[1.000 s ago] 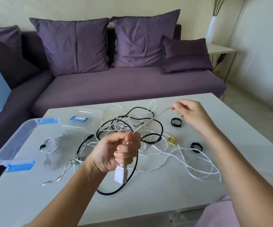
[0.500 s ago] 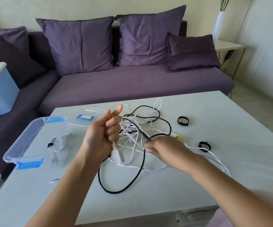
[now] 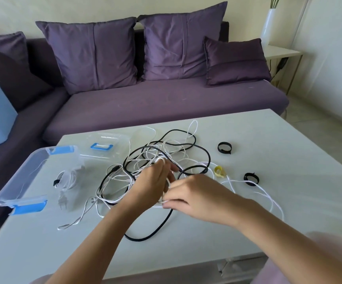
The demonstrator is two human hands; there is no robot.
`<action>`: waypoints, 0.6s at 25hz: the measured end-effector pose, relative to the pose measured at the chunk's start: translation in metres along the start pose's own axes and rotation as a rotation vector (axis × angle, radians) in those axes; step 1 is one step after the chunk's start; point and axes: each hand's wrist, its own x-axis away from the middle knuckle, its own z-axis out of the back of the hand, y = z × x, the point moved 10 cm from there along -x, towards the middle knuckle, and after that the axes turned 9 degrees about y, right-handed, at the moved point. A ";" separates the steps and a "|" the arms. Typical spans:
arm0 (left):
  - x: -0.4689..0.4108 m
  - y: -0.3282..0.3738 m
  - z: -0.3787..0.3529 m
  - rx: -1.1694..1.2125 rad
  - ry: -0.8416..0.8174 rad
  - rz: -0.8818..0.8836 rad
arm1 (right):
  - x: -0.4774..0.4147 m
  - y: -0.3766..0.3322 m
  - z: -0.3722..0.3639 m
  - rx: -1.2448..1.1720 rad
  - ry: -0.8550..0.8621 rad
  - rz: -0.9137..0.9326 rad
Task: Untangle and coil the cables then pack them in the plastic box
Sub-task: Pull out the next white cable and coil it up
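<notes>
- The white cable [image 3: 246, 184] trails from your hands toward the right near edge of the surface [image 3: 289, 160]; the black cable [image 3: 153, 232] loops toward you.
- Half a second ago your left hand [image 3: 149, 184] was raised with the white plug; now it is down in the tangle, and your right hand [image 3: 194, 198] has closed in beside it.
- Both grips pinch thin white cable, flat and glossy.
- The plastic box [image 3: 20, 181] sits open at left, holding a coiled cable [image 3: 65, 179].
</notes>
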 end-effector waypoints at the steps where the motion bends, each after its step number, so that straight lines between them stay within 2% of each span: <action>1: 0.006 -0.001 -0.013 -0.003 -0.150 0.036 | -0.001 0.005 0.016 -0.002 0.076 -0.003; 3: 0.021 -0.004 -0.032 0.103 -0.418 0.169 | 0.001 0.021 0.050 -0.006 0.238 -0.039; 4: 0.027 -0.003 -0.037 0.161 -0.498 0.214 | 0.004 0.028 0.066 0.008 0.309 -0.051; 7: 0.029 0.004 -0.040 0.484 -0.546 0.361 | 0.016 0.050 0.109 0.151 0.511 -0.080; 9: 0.033 0.015 -0.043 0.840 -0.692 0.473 | 0.027 0.076 0.129 0.210 0.608 -0.184; 11: 0.045 0.045 -0.039 1.143 -0.967 0.442 | 0.037 0.099 0.140 0.216 0.674 -0.289; 12: 0.050 0.056 -0.034 1.233 -1.041 0.404 | 0.039 0.105 0.143 0.221 0.697 -0.324; 14: 0.054 0.071 -0.021 1.385 -1.063 0.388 | 0.042 0.118 0.136 0.243 0.690 -0.395; 15: 0.050 0.076 -0.013 1.493 -1.018 0.406 | 0.041 0.124 0.126 0.257 0.650 -0.430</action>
